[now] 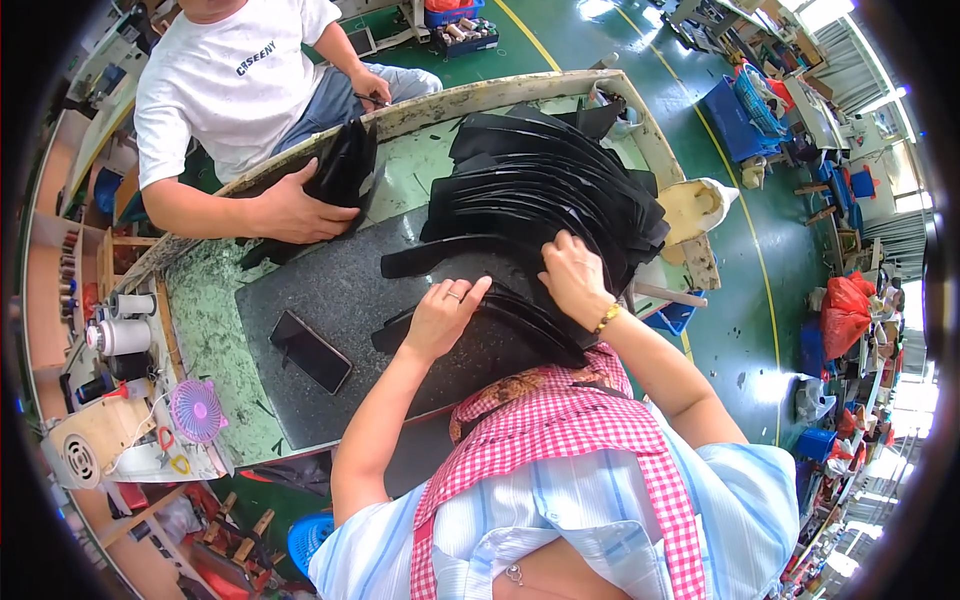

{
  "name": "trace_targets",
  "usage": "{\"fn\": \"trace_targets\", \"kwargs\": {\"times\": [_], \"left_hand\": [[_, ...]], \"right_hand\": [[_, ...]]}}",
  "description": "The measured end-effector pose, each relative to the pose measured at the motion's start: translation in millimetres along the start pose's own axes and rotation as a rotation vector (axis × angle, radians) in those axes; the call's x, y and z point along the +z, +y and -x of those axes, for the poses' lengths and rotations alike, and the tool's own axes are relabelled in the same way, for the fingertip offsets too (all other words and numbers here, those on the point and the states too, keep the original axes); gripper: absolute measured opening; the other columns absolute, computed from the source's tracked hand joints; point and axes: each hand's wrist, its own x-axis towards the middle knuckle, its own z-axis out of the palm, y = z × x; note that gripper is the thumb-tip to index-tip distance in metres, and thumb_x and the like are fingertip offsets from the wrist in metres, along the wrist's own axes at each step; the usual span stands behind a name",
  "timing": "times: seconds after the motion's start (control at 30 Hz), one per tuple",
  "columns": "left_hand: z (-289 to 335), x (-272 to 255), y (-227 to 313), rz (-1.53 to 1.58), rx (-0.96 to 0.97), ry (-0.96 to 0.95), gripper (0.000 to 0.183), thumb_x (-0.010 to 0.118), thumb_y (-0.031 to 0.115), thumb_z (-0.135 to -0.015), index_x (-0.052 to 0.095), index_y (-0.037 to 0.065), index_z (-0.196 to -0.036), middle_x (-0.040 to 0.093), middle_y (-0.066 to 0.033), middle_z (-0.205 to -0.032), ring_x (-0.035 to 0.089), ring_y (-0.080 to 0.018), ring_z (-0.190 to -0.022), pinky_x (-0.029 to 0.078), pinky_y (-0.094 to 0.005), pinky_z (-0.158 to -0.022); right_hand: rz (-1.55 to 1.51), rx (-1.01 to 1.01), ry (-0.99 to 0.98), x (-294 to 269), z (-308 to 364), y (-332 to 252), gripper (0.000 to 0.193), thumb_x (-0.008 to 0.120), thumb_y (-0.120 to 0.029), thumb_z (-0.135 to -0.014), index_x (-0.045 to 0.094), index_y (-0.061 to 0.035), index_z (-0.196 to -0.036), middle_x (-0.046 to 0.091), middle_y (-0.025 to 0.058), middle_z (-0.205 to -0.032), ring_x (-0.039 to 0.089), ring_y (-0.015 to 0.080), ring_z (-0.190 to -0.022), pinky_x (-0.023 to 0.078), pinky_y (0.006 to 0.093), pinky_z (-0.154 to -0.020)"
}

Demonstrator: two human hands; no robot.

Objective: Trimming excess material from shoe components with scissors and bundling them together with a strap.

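A curved black strip of sheet material [505, 262], perhaps leather, lies in front of me with both my hands at it. My left hand [445, 315], with a ring on it, has its fingers curled and pressed together at the strip's near edge. My right hand [575, 280] grips the strip farther right with bent fingers; its fingertips are partly hidden. Nearer to me lies a small stack of like black strips [530, 325]. Just beyond my hands, a large fanned pile of black pieces [540, 175] covers the table's right part.
A dark stone slab [300, 400] lies on the green worktable [205, 300], with a phone [311, 352] on it. Across the table, a co-worker's hand [305, 208] rests on black pieces. A purple fan [198, 411] and scissors [172, 450] are at left; a cream-coloured container [695, 210] stands right.
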Motion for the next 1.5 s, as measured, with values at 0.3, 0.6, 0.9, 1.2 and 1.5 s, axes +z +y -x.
{"fn": "trace_targets", "kwargs": {"times": [0.3,0.6,0.9,1.2,1.5], "left_hand": [[-6.8,-0.9,18.6,-0.101,-0.093,-0.015,0.032,0.055,0.007,-0.072,0.059,0.006,-0.104,0.053,-0.006,-0.084,0.055,-0.0217,-0.077,0.046,-0.0321,-0.069],[-45.5,16.8,19.8,-0.084,-0.066,0.138,0.018,0.059,0.009,-0.074,0.065,0.009,-0.091,0.047,-0.0065,-0.125,0.041,-0.0243,-0.119,0.032,-0.0417,-0.097],[-32.6,26.9,0.3,0.154,-0.135,-0.066,0.022,0.058,0.003,-0.073,0.06,0.01,-0.093,0.041,-0.0099,-0.135,0.037,-0.0272,-0.127,0.022,-0.0491,-0.107],[-56.3,9.7,-13.8,0.051,0.011,-0.2,0.06,0.072,0.008,-0.065,0.048,0.017,-0.12,0.053,-0.0113,-0.108,0.054,-0.029,-0.1,0.036,-0.0454,-0.095],[-55.7,14.5,1.7,-0.039,-0.001,-0.162,0.061,0.078,0.014,-0.057,0.052,0.01,-0.113,0.052,-0.0091,-0.112,0.048,-0.025,-0.108,0.036,-0.0395,-0.091]], "right_hand": [[-0.001,-0.034,0.183,-1.8,21.1,14.0,0.015,0.064,-0.008,-0.065,0.058,-0.0011,-0.078,0.053,0.0122,-0.092,0.052,0.0289,-0.087,0.047,0.0384,-0.073],[-0.022,0.029,0.119,-3.6,15.2,18.2,0.01,0.06,-0.003,-0.066,0.058,0.0,-0.075,0.057,0.0164,-0.087,0.057,0.0316,-0.084,0.05,0.0376,-0.069],[-0.392,-0.22,0.083,-2.2,15.9,25.3,0.041,0.051,0.006,-0.067,0.046,-0.0026,-0.107,0.058,0.021,-0.084,0.058,0.0372,-0.081,0.047,0.0413,-0.069],[-0.546,-0.149,-0.006,1.5,27.0,30.6,0.042,0.054,-0.004,-0.077,0.046,-0.0025,-0.118,0.059,0.0218,-0.099,0.057,0.0367,-0.093,0.047,0.04,-0.079],[-0.402,-0.108,-0.04,21.1,21.5,23.6,0.024,0.054,-0.01,-0.081,0.059,0.0001,-0.101,0.062,0.0213,-0.087,0.06,0.0347,-0.083,0.048,0.0414,-0.074]]}}
